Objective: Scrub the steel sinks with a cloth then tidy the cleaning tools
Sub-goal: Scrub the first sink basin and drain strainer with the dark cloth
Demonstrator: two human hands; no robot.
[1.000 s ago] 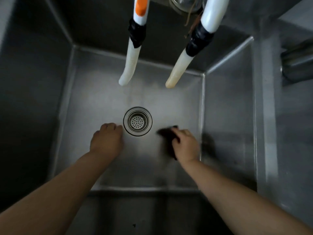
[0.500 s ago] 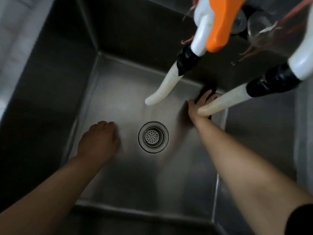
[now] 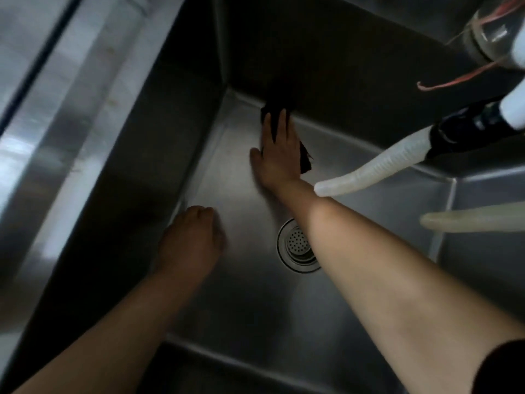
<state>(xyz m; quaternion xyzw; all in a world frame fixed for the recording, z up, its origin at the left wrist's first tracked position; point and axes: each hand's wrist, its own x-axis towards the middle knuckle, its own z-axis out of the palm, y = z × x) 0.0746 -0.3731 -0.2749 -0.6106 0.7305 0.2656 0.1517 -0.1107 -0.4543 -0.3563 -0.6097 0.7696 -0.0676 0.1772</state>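
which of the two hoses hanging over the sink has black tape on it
The upper hose, whose tip ends beside the right forearm; black tape wraps its top. The lower hose shows none in view.

My right hand (image 3: 279, 155) presses a dark crumpled cloth (image 3: 303, 159) flat against the floor of the deep stainless steel sink (image 3: 176, 132), at its far wall. My left hand (image 3: 193, 240) rests knuckles-curled beside the round perforated drain strainer (image 3: 297, 245). Two pale hoses (image 3: 369, 172) hang over the right side.

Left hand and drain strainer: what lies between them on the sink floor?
Nothing: the head view shows bare steel floor between the left hand and the drain strainer.
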